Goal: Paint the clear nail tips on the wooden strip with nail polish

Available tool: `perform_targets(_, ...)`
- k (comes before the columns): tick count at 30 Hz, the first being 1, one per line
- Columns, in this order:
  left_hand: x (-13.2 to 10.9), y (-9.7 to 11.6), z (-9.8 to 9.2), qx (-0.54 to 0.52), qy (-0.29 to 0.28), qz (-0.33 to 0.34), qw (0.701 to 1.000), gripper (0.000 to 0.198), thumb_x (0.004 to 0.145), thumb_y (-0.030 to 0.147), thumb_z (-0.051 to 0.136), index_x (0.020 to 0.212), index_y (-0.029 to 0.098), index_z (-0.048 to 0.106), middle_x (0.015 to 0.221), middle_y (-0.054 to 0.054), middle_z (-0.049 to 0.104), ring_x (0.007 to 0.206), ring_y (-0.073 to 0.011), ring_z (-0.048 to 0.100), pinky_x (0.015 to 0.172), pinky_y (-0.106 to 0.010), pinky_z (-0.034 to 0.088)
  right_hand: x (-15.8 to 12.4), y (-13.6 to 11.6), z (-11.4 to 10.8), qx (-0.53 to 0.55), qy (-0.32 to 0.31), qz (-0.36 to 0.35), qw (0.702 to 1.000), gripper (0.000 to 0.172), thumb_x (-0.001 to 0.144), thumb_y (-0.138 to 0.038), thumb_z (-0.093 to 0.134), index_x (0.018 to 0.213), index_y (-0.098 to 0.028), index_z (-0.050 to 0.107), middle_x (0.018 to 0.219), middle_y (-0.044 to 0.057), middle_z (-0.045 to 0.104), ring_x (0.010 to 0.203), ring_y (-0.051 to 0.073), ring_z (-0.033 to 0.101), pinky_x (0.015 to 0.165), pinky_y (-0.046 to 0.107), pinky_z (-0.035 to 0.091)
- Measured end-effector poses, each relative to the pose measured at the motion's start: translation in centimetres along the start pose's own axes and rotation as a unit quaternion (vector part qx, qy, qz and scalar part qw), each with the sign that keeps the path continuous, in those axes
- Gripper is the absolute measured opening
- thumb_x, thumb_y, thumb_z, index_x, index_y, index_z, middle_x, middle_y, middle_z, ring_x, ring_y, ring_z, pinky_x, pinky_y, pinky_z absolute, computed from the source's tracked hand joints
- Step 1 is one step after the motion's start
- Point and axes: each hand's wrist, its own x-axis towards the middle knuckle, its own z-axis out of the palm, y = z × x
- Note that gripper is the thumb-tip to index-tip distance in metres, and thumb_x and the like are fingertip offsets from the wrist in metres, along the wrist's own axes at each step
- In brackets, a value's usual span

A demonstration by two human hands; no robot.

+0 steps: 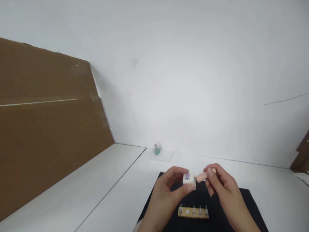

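Observation:
My left hand (pixel 169 190) pinches a small white bottle (pixel 189 178) with a purple label between thumb and fingers. My right hand (pixel 220 185) grips the bottle's pale pink cap (pixel 202 176), fingers wrapped round it. Both hands hover above a black mat (pixel 243 203). Below them on the mat lies a small tan strip (pixel 193 212) carrying several upright metal pins.
A small teal bottle (pixel 156 149) stands at the back of the white table (pixel 116 180) near the wall. A large brown cardboard sheet (pixel 48 129) leans along the left side. A brown object (pixel 301 154) shows at the far right edge.

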Motion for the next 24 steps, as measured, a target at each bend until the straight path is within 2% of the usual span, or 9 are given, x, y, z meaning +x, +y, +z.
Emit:
perform_targets(3,0.2,0.3,0.3,-0.096,-0.038,-0.063,0.993,0.034,0.066,0.039,0.092,0.09,0.019,0.077,0.08,-0.003,0.076,0.074,-0.0192,0.066,0.073,-0.03,0.053,-0.2,0.1,0.1,-0.003,0.034,-0.036,0.999,0.041,0.1,-0.061,0.052,0.093,-0.023,0.066,0.065,-0.002,0.062,0.057,0.015,0.058,0.058,0.024,0.049)
perform_targets(6,0.2,0.5,0.5,-0.129,-0.059,-0.085,0.986,0.038,0.069,0.046,0.092,0.089,0.016,0.079,0.082,-0.004,0.077,0.073,-0.0179,0.067,0.073,-0.03,0.053,-0.8,0.0,0.0,-0.084,0.068,-0.12,0.987,0.033,0.101,-0.053,0.053,0.097,-0.025,0.068,0.076,0.002,0.071,0.068,0.018,0.067,0.061,0.025,0.05)
perform_targets(8,0.1,0.7,0.5,-0.13,-0.068,-0.085,0.985,0.041,0.068,0.049,0.092,0.088,0.016,0.08,0.08,-0.004,0.077,0.071,-0.0175,0.067,0.072,-0.03,0.053,-1.1,-0.2,-0.3,-0.12,0.069,-0.149,0.979,0.028,0.101,-0.05,0.054,0.096,-0.026,0.069,0.08,0.002,0.073,0.071,0.019,0.068,0.059,0.025,0.048)
perform_targets(11,0.2,1.1,0.3,-0.097,-0.063,-0.07,0.991,0.042,0.065,0.048,0.094,0.089,0.017,0.081,0.074,-0.002,0.076,0.067,-0.0162,0.066,0.072,-0.03,0.053,-0.9,-0.6,-0.9,-0.091,0.033,-0.098,0.991,0.032,0.101,-0.053,0.054,0.095,-0.025,0.068,0.074,0.0,0.068,0.062,0.017,0.062,0.053,0.023,0.045)
perform_targets(14,0.3,1.7,0.2,-0.062,-0.059,-0.065,0.994,0.039,0.063,0.043,0.095,0.09,0.018,0.08,0.066,0.003,0.071,0.064,-0.0153,0.064,0.071,-0.029,0.052,-0.5,-1.0,-1.0,-0.011,-0.006,-0.035,0.999,0.039,0.1,-0.059,0.054,0.091,-0.022,0.066,0.068,-0.001,0.064,0.057,0.015,0.058,0.056,0.024,0.049)
perform_targets(17,0.5,2.4,0.2,-0.037,-0.061,-0.059,0.996,0.039,0.065,0.045,0.093,0.089,0.017,0.08,0.066,0.002,0.073,0.063,-0.0146,0.064,0.071,-0.029,0.051,-0.6,-0.8,-0.5,0.005,0.025,-0.049,0.998,0.038,0.098,-0.059,0.057,0.093,-0.022,0.067,0.069,0.0,0.065,0.058,0.016,0.06,0.058,0.026,0.051)
perform_targets(20,0.6,2.9,0.2,-0.042,-0.09,-0.066,0.993,0.04,0.072,0.051,0.088,0.087,0.015,0.079,0.073,-0.003,0.077,0.063,-0.0148,0.065,0.07,-0.028,0.051,-1.1,-0.4,-0.2,-0.047,0.086,-0.1,0.99,0.03,0.099,-0.053,0.058,0.098,-0.025,0.069,0.074,0.0,0.068,0.063,0.017,0.062,0.057,0.025,0.05)
perform_targets(22,0.6,2.9,0.2,-0.059,-0.108,-0.08,0.989,0.041,0.074,0.053,0.086,0.084,0.014,0.079,0.074,-0.004,0.077,0.063,-0.0151,0.066,0.069,-0.028,0.052,-1.3,-0.2,-0.4,-0.071,0.083,-0.119,0.987,0.027,0.1,-0.05,0.058,0.099,-0.026,0.069,0.075,0.0,0.069,0.063,0.017,0.062,0.056,0.023,0.05)
perform_targets(24,0.6,2.8,0.2,-0.068,-0.111,-0.085,0.988,0.041,0.073,0.053,0.088,0.084,0.014,0.08,0.077,-0.004,0.078,0.065,-0.0154,0.067,0.07,-0.028,0.053,-1.2,-0.4,-0.6,-0.06,0.051,-0.1,0.992,0.029,0.1,-0.052,0.057,0.096,-0.025,0.068,0.072,-0.001,0.067,0.061,0.015,0.061,0.056,0.022,0.049)
